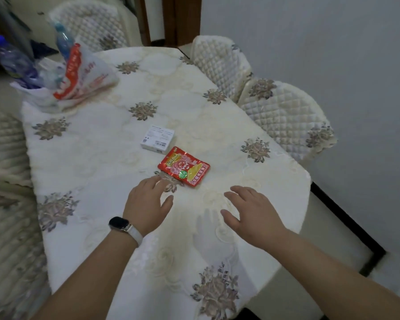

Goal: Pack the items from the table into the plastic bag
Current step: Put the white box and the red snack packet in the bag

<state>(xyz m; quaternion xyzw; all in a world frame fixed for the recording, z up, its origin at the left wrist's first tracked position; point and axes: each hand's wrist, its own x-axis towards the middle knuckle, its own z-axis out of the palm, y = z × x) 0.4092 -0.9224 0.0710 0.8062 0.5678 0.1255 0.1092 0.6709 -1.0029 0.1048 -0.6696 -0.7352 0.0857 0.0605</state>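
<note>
- Left hand (148, 199) open, empty, fingertips near the red packet (184, 168); right hand (247, 210) open, empty, hovering over the bench (90, 162).
- Plastic bag (79, 77) at far corner already holds bottles (14, 58).
- Packet and white box (157, 139) remain unpacked.

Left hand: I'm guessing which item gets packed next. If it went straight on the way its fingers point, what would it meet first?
Probably the red foil snack packet, just beyond the open left hand; depth is unclear.
</note>
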